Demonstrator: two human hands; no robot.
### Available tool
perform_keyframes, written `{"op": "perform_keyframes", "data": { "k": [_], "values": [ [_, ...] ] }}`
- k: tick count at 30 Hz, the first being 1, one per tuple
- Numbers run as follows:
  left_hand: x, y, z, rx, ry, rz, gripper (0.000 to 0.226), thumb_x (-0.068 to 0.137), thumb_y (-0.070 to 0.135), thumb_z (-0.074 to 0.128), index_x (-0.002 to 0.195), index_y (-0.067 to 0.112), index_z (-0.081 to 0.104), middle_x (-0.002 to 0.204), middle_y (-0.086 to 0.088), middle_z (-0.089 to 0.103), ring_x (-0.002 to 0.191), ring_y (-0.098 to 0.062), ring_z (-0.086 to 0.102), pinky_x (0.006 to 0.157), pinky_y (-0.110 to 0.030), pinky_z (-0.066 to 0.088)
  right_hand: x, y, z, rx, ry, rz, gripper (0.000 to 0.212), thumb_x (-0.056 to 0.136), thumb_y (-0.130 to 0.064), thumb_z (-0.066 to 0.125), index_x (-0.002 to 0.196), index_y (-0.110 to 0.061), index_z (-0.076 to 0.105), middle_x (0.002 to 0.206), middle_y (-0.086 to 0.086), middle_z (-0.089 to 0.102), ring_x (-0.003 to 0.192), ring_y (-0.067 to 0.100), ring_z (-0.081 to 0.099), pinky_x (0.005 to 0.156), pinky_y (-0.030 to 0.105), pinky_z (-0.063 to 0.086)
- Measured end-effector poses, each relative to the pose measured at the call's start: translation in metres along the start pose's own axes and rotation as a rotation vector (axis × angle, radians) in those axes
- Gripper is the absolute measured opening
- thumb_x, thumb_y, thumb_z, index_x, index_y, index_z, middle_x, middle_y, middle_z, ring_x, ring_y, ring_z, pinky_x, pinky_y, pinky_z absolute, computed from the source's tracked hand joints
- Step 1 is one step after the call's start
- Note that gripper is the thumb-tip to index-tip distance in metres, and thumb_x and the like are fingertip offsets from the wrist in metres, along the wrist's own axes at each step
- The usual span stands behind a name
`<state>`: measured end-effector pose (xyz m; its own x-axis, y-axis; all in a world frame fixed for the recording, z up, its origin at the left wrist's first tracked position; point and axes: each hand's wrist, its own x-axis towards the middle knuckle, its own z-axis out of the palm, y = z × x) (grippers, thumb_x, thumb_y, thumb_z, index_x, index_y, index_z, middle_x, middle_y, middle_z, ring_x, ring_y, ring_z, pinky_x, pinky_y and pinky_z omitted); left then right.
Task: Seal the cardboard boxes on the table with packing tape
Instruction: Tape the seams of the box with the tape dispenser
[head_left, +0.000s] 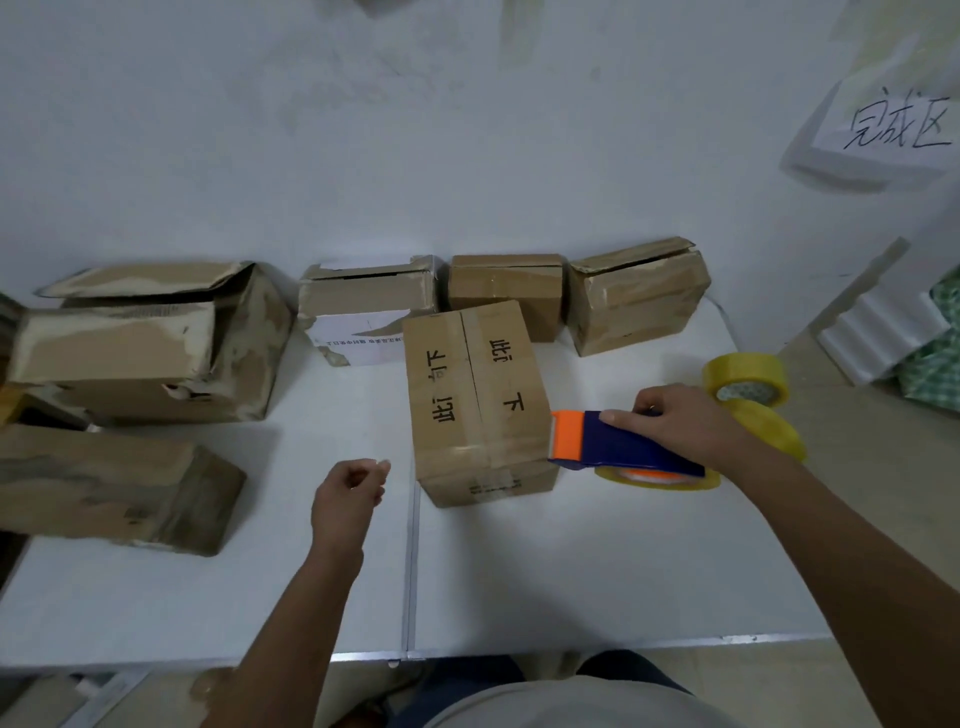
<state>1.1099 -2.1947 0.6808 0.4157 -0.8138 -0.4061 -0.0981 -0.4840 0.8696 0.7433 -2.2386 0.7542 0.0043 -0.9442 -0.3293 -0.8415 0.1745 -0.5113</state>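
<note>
While the marked box (480, 400) lay at frame centre, its seam running away from the viewer, the tape dispenser (618, 444) was gripped by the right hand (680, 421) just beside its right edge; the left hand (348, 493), loosely curled, held nothing, lower left.
</note>
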Motion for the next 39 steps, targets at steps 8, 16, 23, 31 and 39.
{"op": "perform_keyframes", "data": {
  "k": [8, 16, 23, 31, 39],
  "values": [
    [-0.009, -0.009, 0.023, 0.092, 0.069, -0.057, 0.029, 0.087, 0.038, 0.073, 0.102, 0.017, 0.06, 0.099, 0.003, 0.064, 0.096, -0.019, 0.059, 0.083, -0.033, 0.047, 0.001, 0.016, 0.007, -0.016, 0.007, -0.004, 0.045, 0.084, -0.065, 0.057, 0.083, -0.021, 0.064, 0.08, -0.004, 0.067, 0.073, 0.012, 0.064, 0.065, 0.025, 0.048],
    [-0.013, -0.008, 0.041, 0.103, 0.105, -0.077, 0.037, 0.089, 0.037, 0.072, 0.112, 0.014, 0.054, 0.093, 0.005, 0.057, 0.091, -0.016, 0.055, 0.077, -0.028, 0.039, 0.007, 0.023, 0.007, -0.014, 0.012, -0.021, 0.044, 0.084, -0.064, 0.059, 0.086, -0.02, 0.065, 0.082, -0.003, 0.067, 0.076, 0.014, 0.064, 0.064, 0.025, 0.047],
    [-0.013, -0.009, 0.041, 0.114, 0.116, -0.058, 0.036, 0.088, 0.036, 0.073, 0.11, 0.014, 0.054, 0.092, 0.005, 0.058, 0.086, -0.013, 0.054, 0.068, -0.024, 0.039, 0.01, 0.024, 0.003, -0.009, 0.002, -0.023, 0.043, 0.083, -0.065, 0.059, 0.086, -0.022, 0.066, 0.082, -0.005, 0.067, 0.076, 0.012, 0.063, 0.062, 0.023, 0.046],
    [-0.006, -0.011, 0.042, 0.132, 0.119, -0.056, 0.039, 0.089, 0.036, 0.072, 0.114, 0.012, 0.056, 0.093, 0.005, 0.058, 0.092, -0.017, 0.055, 0.074, -0.026, 0.04, 0.015, 0.032, 0.012, 0.02, -0.044, -0.007, 0.043, 0.083, -0.064, 0.059, 0.087, -0.022, 0.066, 0.084, -0.005, 0.068, 0.076, 0.011, 0.065, 0.063, 0.022, 0.048],
    [0.005, -0.003, 0.038, 0.162, 0.102, -0.054, 0.036, 0.089, 0.038, 0.072, 0.112, 0.016, 0.054, 0.097, 0.004, 0.058, 0.096, -0.018, 0.055, 0.076, -0.029, 0.04, 0.023, 0.027, 0.014, 0.004, -0.051, -0.015, 0.045, 0.084, -0.066, 0.056, 0.091, -0.023, 0.065, 0.086, -0.006, 0.067, 0.076, 0.01, 0.063, 0.062, 0.021, 0.047]
  ]
}}
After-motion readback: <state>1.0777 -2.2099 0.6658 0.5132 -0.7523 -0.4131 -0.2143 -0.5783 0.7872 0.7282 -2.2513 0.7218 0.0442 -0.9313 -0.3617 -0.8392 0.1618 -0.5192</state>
